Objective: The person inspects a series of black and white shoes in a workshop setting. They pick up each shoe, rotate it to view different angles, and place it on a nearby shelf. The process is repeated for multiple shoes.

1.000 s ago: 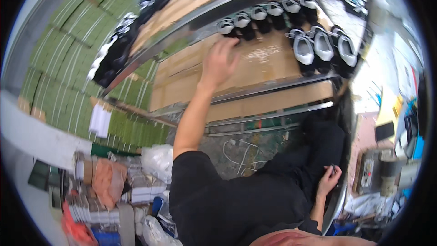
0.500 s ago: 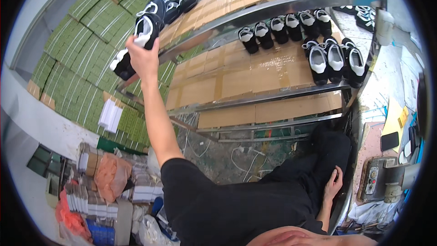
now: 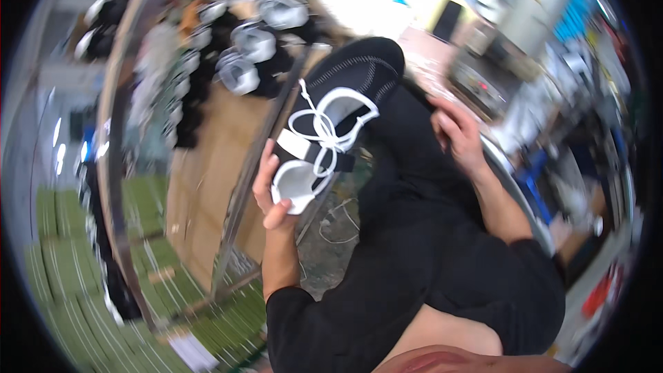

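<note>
Held up in front of me is a black shoe (image 3: 369, 65) with pale stitching on its toe and white laces looped in a bow. My left hand (image 3: 266, 190) is closed on its heel end, fingers at the side and thumb by the white lining. The toe points away and to the right. My right hand (image 3: 459, 135) hovers near the edge of the work table, fingers loosely curled and slightly apart. Nothing shows in it, though motion blurs it.
At left stands a metal rack (image 3: 117, 186) with cardboard-lined shelves and several black-and-white shoes (image 3: 254, 43). Green stacks (image 3: 62, 269) lie behind it. On the right a work table bears a dark phone (image 3: 447, 21) and a machine (image 3: 476, 86).
My left hand has brought the shoe from the upper shelf toward my body. My view has swung right, toward the work table. The right hand has risen from beside my leg.
</note>
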Motion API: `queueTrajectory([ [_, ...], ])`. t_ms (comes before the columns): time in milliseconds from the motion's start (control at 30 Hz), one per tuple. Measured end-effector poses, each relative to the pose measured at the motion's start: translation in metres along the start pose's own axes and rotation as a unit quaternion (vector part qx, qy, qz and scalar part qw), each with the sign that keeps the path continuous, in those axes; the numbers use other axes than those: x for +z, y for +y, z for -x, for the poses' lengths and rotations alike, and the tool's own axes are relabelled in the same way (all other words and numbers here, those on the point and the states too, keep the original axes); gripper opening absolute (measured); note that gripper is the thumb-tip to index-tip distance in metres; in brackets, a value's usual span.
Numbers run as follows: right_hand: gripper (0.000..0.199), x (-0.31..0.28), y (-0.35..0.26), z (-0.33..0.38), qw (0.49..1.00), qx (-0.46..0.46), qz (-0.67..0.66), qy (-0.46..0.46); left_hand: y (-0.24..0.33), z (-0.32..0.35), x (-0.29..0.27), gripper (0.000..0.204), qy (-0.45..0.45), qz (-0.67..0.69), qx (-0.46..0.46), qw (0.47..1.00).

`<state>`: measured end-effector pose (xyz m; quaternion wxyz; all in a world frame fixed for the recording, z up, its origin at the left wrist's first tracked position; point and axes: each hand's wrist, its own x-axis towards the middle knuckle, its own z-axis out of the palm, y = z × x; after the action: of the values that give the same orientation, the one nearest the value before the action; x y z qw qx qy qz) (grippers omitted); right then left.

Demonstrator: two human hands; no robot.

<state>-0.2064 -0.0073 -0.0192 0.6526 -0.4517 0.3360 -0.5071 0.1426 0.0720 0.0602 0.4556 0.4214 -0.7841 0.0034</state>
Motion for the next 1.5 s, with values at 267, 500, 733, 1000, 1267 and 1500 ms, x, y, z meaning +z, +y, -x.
queueTrajectory([
  [267, 0.096, -0.071, -0.058, 0.048, 0.991, -0.042, -0.041, 0.121, 0.041, -0.044, 0.121, 0.034, -0.166, 0.164, 0.093, 0.968],
  [500, 0.085, -0.109, -0.057, 0.057, 0.966, -0.116, -0.107, 0.206, 0.041, -0.087, 0.175, 0.034, -0.095, 0.142, 0.207, 0.963],
  [733, 0.083, -0.116, -0.056, 0.042, 0.964, -0.094, -0.111, 0.220, 0.022, -0.094, 0.189, 0.045, -0.074, 0.147, 0.193, 0.967],
  [1000, 0.070, -0.090, -0.080, 0.023, 0.975, -0.113, -0.101, 0.162, 0.022, -0.077, 0.187, 0.070, -0.059, 0.172, 0.093, 0.979],
  [1267, 0.058, -0.087, -0.086, 0.007, 0.974, -0.092, -0.155, 0.138, 0.028, -0.079, 0.179, 0.090, -0.131, 0.322, -0.076, 0.934],
  [1500, 0.051, -0.075, -0.096, 0.003, 0.973, -0.057, -0.130, 0.183, 0.025, -0.080, 0.175, 0.099, -0.118, 0.355, -0.116, 0.920],
])
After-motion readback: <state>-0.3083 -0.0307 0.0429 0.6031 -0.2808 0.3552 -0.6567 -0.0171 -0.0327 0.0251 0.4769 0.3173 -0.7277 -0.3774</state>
